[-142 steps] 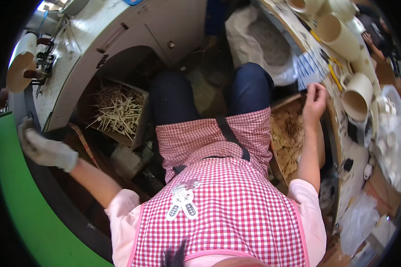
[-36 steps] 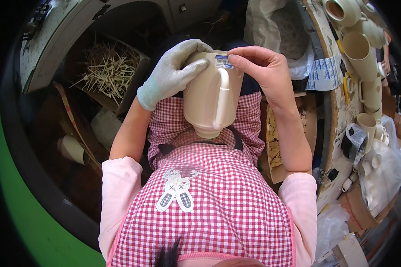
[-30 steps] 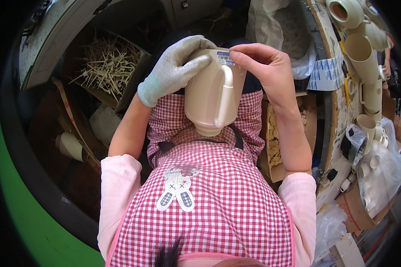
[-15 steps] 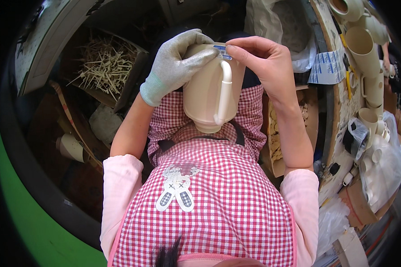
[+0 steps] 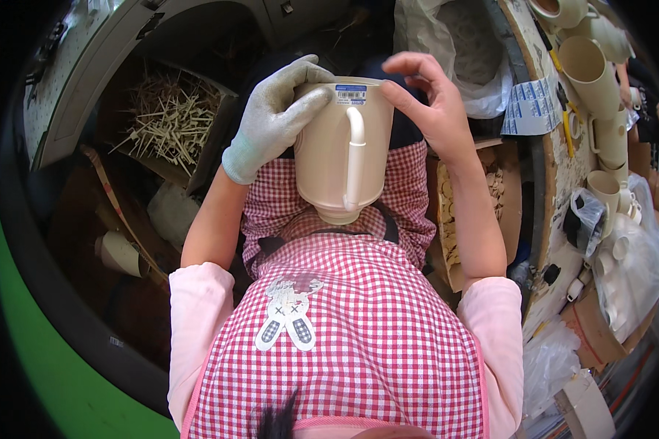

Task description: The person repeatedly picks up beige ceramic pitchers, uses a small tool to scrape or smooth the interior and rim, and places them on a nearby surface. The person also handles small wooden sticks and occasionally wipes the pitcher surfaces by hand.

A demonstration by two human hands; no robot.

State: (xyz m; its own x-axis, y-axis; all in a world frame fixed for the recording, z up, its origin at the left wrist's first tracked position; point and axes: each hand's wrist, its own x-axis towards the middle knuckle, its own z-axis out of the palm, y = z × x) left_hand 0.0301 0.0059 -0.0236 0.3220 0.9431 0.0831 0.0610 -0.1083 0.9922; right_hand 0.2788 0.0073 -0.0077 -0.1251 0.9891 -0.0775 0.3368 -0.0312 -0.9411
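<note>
A beige plastic jug [image 5: 322,154] rests on my lap, its narrow foot toward my belly and its long white handle [image 5: 355,161] facing up at me. My left hand [image 5: 280,106], in a grey coated glove, grips the jug's wall near the rim, thumb outside. A blue and white label [image 5: 351,94] lies flat on the wall above the handle. My right hand [image 5: 433,102] is bare, its fingers apart. Its thumb is beside the rim, and whether it touches the jug I cannot tell.
At right, a worn bench [image 5: 545,161] carries a label sheet [image 5: 531,108], a yellow-handled tool [image 5: 568,132] and several beige jugs [image 5: 589,73]. Below it stands a carton of small round pieces [image 5: 450,219]. To the left is a box of thin plastic scraps [image 5: 176,121].
My right hand has let go of the label and opened, lifting off to the right. The label shows fully now. Jug and left hand have shifted slightly left.
</note>
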